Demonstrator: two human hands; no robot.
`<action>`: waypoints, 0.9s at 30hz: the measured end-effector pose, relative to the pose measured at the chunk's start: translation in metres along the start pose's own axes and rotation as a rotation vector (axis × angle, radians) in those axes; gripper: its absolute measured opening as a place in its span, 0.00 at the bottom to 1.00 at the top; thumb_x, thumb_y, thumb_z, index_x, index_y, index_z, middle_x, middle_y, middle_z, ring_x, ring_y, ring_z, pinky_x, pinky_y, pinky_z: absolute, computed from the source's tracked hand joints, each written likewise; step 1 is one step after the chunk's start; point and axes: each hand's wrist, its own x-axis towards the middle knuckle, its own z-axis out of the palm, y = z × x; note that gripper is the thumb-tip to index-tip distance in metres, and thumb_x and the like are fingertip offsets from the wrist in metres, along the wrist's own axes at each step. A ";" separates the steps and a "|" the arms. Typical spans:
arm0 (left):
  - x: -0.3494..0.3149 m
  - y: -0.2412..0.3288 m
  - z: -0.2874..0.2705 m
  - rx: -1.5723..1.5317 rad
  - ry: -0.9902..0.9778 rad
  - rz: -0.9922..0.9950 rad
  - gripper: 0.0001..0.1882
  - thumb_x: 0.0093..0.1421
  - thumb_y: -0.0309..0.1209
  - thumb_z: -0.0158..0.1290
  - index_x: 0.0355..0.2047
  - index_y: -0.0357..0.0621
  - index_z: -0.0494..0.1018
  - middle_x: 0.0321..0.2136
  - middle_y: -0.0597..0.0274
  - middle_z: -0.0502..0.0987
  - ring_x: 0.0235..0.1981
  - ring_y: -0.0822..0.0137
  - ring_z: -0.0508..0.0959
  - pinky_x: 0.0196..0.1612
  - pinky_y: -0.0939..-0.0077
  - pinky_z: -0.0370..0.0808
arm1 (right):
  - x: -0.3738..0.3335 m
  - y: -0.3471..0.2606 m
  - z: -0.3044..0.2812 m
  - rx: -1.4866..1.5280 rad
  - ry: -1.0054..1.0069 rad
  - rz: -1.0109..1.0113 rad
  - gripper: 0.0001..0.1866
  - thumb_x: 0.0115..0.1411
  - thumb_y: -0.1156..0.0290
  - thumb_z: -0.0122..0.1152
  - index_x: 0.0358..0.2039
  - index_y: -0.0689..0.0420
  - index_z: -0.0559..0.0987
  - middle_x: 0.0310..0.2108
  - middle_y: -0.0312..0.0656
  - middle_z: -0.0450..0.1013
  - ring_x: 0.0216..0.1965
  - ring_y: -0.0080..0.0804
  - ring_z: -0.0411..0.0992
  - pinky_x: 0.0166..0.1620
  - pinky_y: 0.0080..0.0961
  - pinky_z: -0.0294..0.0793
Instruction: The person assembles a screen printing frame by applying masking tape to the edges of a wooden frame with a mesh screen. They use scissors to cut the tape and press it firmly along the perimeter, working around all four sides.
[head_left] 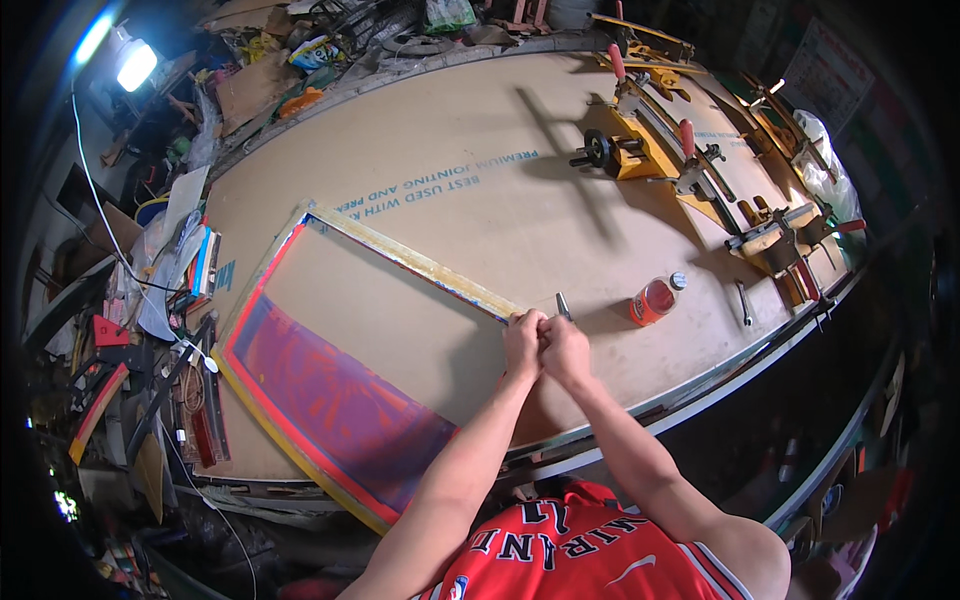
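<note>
A wooden screen-printing frame (pixel 415 262) lies slanted on the board-topped table. Purple and orange mesh (pixel 330 385) spans its near left part, while bare board shows through the rest. At the frame's right corner, my left hand (pixel 522 345) is closed over the wood. Pressed against it, my right hand (pixel 566 350) is closed on a slim hand tool whose metal tip (pixel 563 305) sticks out beyond the knuckles. The tool's handle is hidden in the fingers, so its kind is unclear. My left forearm covers the near right part of the frame.
Right of my hands lies a bottle of red liquid (pixel 655 300), with a wrench (pixel 744 303) farther right. Yellow clamp fixtures (pixel 640 155) with red handles line the far right. Clutter and hand tools (pixel 120 350) crowd the left edge; a lit lamp (pixel 135 65) hangs far left.
</note>
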 end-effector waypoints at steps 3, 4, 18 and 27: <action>0.007 -0.011 0.000 -0.071 -0.044 0.083 0.06 0.49 0.26 0.59 0.28 0.44 0.73 0.25 0.57 0.77 0.31 0.56 0.76 0.35 0.60 0.74 | -0.004 0.000 0.007 -0.005 0.012 0.081 0.08 0.52 0.82 0.56 0.34 0.61 0.75 0.30 0.52 0.77 0.32 0.54 0.76 0.36 0.45 0.74; 0.004 -0.011 0.001 -0.103 -0.083 0.030 0.07 0.49 0.25 0.59 0.29 0.42 0.73 0.25 0.57 0.77 0.32 0.56 0.76 0.36 0.61 0.74 | -0.010 0.001 0.004 0.033 0.019 0.114 0.09 0.53 0.82 0.55 0.35 0.60 0.76 0.30 0.52 0.77 0.32 0.53 0.76 0.36 0.45 0.74; 0.003 0.007 -0.003 0.113 0.010 0.146 0.08 0.54 0.23 0.59 0.35 0.40 0.80 0.33 0.57 0.75 0.39 0.52 0.75 0.43 0.59 0.74 | -0.001 0.037 -0.037 0.155 0.074 0.231 0.13 0.55 0.81 0.64 0.43 0.63 0.80 0.35 0.48 0.80 0.35 0.31 0.80 0.41 0.27 0.78; 0.001 0.003 0.000 0.328 0.013 0.190 0.08 0.53 0.26 0.59 0.35 0.48 0.80 0.37 0.63 0.75 0.42 0.55 0.73 0.46 0.52 0.70 | 0.003 0.038 -0.022 0.057 0.023 0.297 0.09 0.54 0.79 0.66 0.37 0.64 0.83 0.28 0.43 0.81 0.28 0.27 0.79 0.36 0.24 0.79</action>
